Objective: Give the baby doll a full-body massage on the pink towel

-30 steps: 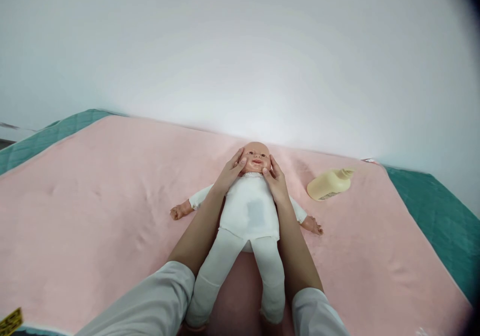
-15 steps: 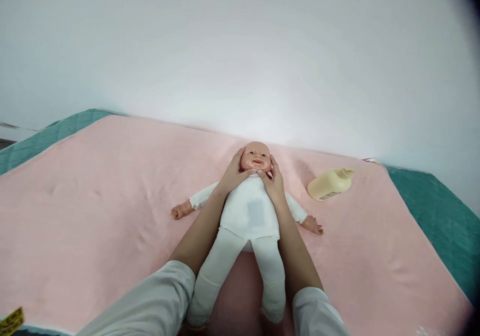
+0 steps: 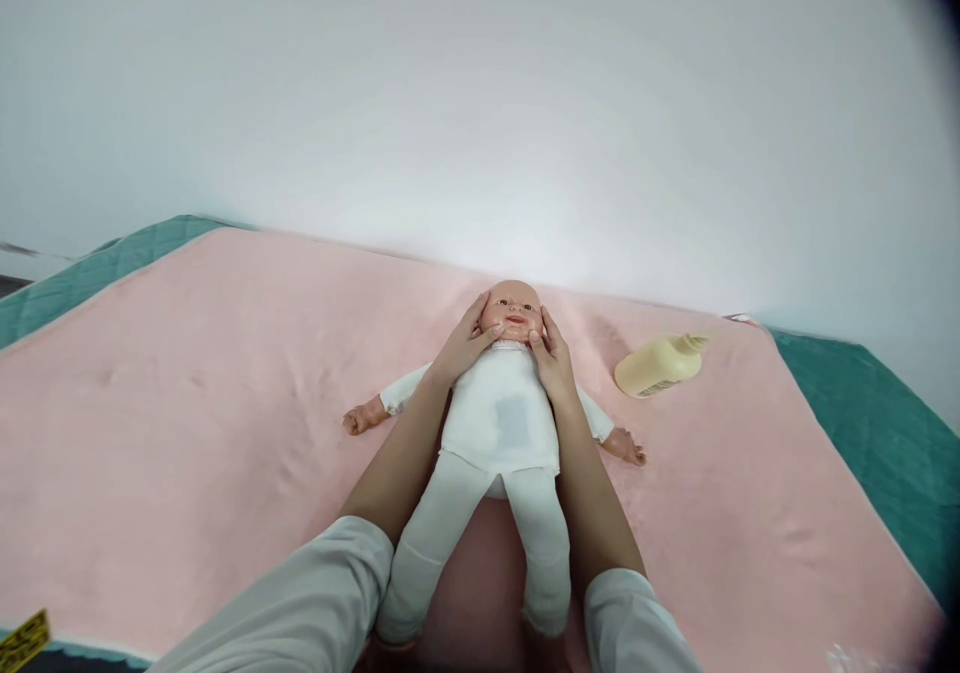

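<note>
A baby doll [image 3: 487, 403] with a soft white body lies on its back on a pink blanket [image 3: 150, 433], head away from me. My left hand [image 3: 466, 341] cups the left side of its head, the thumb on the lower cheek beside the chin. On the other side my right hand [image 3: 553, 353] holds the head the same way, its thumb against the cheek. Fingertips of both hands curl behind the head, partly hidden. The doll's arms stretch out sideways past my forearms, and its legs point toward me between them.
A pale yellow bottle [image 3: 656, 366] lies on its side to the right of the doll. Green quilted fabric [image 3: 870, 423] shows beyond the blanket's edges. A white wall [image 3: 480, 103] rises behind. A yellow tag [image 3: 24, 643] with black marks is at the lower left.
Both thumbs have slid apart, from meeting under the doll's chin outward and up to its cheeks. The doll and the bottle stay in place.
</note>
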`<state>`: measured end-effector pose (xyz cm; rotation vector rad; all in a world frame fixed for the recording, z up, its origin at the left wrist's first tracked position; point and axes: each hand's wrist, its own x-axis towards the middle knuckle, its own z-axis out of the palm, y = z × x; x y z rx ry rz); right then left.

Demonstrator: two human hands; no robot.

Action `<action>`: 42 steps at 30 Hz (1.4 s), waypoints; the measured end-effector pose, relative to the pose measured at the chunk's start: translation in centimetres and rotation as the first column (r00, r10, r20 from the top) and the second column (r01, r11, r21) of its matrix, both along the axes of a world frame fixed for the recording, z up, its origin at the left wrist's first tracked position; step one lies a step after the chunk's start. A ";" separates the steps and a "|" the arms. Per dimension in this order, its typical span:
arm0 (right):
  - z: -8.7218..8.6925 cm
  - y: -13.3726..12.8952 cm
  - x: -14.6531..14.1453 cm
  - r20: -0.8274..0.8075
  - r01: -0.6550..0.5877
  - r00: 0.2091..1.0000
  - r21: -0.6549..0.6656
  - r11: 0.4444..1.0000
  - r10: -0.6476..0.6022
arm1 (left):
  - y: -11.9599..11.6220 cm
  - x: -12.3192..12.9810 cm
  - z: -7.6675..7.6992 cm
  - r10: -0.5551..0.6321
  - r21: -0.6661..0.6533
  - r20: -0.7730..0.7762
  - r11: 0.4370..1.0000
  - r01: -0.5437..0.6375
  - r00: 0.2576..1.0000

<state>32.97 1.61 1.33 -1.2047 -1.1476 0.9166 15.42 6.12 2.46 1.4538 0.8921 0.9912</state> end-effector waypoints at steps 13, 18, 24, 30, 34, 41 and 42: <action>-1.1 0.6 0.1 -0.028 0.026 0.999 0.012 1.000 -0.025 | 1.1 -0.1 -1.0 0.044 -0.017 0.077 0.999 -0.043 0.996; -1.0 0.5 0.1 0.028 0.040 0.999 0.007 0.999 -0.040 | 1.2 0.0 -1.2 0.069 0.028 0.064 0.997 -0.071 0.996; 0.1 -0.5 0.3 0.179 0.039 0.983 -0.049 0.998 -0.029 | 0.7 0.1 -0.3 0.072 0.076 0.035 0.994 -0.075 0.997; 0.9 -1.7 0.4 0.287 0.015 0.958 -0.050 0.999 0.000 | 0.3 0.2 0.1 0.196 0.132 0.016 0.971 -0.197 0.980; 0.8 -2.5 0.0 0.336 0.034 0.942 -0.038 0.999 -0.019 | 0.2 0.1 -0.3 0.238 0.122 0.029 0.963 -0.240 0.971; 0.6 -3.5 -0.7 0.346 0.048 0.938 -0.025 0.999 -0.036 | 0.1 0.3 -0.9 0.224 0.061 0.032 0.972 -0.226 0.974; 0.6 -3.6 -0.7 0.342 0.052 0.939 -0.032 0.998 -0.038 | 0.2 0.3 -1.0 0.224 0.041 0.041 0.973 -0.225 0.974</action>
